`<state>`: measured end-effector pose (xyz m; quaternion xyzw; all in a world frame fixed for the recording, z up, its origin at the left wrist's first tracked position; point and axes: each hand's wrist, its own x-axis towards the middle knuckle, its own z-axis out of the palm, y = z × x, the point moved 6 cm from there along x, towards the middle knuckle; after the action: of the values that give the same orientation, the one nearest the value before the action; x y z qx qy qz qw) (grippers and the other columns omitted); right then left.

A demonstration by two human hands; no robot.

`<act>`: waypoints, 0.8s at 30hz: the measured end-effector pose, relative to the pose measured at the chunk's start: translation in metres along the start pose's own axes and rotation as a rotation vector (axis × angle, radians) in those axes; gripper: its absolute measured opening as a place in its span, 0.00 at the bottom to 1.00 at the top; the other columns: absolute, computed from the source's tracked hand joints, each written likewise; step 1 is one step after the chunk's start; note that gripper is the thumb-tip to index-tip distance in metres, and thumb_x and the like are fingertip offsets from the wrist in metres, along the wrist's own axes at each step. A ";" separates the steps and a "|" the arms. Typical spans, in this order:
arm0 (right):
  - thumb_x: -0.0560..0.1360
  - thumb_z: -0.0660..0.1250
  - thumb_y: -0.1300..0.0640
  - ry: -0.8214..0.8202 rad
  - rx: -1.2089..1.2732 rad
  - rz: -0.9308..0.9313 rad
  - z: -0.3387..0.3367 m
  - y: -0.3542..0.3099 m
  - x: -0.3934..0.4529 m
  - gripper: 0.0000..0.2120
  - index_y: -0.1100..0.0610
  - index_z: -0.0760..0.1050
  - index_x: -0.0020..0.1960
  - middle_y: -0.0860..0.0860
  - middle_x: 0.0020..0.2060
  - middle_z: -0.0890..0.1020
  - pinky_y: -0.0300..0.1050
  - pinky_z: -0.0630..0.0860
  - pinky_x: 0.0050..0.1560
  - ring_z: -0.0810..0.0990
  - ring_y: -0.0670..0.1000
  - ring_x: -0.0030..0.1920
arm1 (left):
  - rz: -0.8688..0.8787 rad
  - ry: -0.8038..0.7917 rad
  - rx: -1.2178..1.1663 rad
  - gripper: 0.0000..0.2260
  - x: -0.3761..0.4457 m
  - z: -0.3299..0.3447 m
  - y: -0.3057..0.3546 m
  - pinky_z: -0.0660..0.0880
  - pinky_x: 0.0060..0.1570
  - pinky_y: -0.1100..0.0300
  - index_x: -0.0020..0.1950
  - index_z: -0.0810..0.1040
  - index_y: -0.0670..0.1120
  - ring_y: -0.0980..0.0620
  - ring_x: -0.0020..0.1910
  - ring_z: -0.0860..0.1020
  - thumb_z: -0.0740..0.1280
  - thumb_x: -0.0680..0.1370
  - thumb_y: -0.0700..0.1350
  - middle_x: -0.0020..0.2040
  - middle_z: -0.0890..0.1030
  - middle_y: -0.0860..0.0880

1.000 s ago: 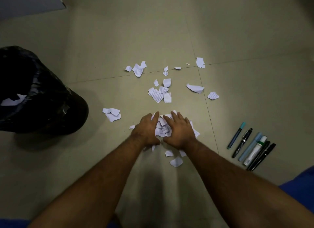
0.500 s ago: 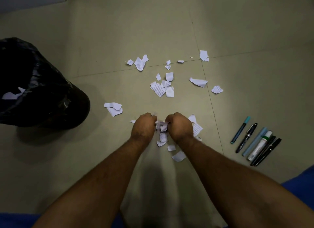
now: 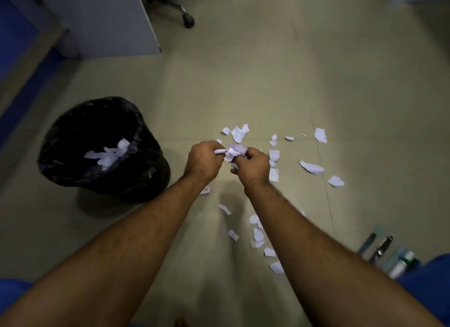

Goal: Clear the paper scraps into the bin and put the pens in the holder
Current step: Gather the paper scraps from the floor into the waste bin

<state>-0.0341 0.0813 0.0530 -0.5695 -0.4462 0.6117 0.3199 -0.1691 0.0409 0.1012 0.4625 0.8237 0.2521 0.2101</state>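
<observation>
A: Holding a wad of paper scraps point(image 3: 233, 152) between both hands — left hand point(image 3: 203, 162) and right hand point(image 3: 253, 167) both closed on it, lifted off the floor point(image 3: 267, 83) now, not pressing down like a second ago.

B: Heading for the bin point(image 3: 97, 144)?

A: Looking like it — hovering just right of the black-lined bin, not over it yet. Already showing some scraps inside.

B: Leaving anything behind?

A: Plenty — loose scraps point(image 3: 311, 167) lying beyond the hands and more under the right forearm. Needing further passes.

B: Pens point(image 3: 387, 248)?

A: Lying untouched at bottom right, blurred. Not seeing any holder.
</observation>
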 end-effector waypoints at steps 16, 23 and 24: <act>0.73 0.69 0.58 -0.271 -0.204 -0.261 0.241 -0.138 -0.068 0.10 0.53 0.85 0.53 0.48 0.47 0.87 0.41 0.79 0.52 0.84 0.51 0.49 | -0.397 0.378 0.032 0.04 0.017 -0.243 -0.107 0.72 0.44 0.60 0.44 0.80 0.47 0.43 0.45 0.79 0.67 0.76 0.46 0.46 0.83 0.44; 0.76 0.67 0.58 -0.281 -0.394 -0.309 0.255 -0.134 -0.070 0.15 0.54 0.81 0.62 0.51 0.57 0.84 0.39 0.75 0.55 0.82 0.53 0.57 | -0.491 0.475 0.121 0.13 0.015 -0.241 -0.134 0.75 0.59 0.50 0.58 0.80 0.51 0.40 0.59 0.76 0.63 0.76 0.46 0.62 0.78 0.44; 0.75 0.67 0.58 -0.236 -0.370 -0.325 0.247 -0.136 -0.069 0.15 0.53 0.82 0.60 0.51 0.55 0.85 0.38 0.75 0.54 0.82 0.52 0.55 | -0.426 0.461 0.114 0.14 0.015 -0.240 -0.122 0.75 0.59 0.51 0.57 0.81 0.50 0.41 0.59 0.77 0.62 0.75 0.42 0.61 0.79 0.44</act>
<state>-0.2821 0.0283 0.1936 -0.4640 -0.6700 0.5227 0.2503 -0.3956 -0.0530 0.2133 0.2213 0.9408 0.2538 0.0399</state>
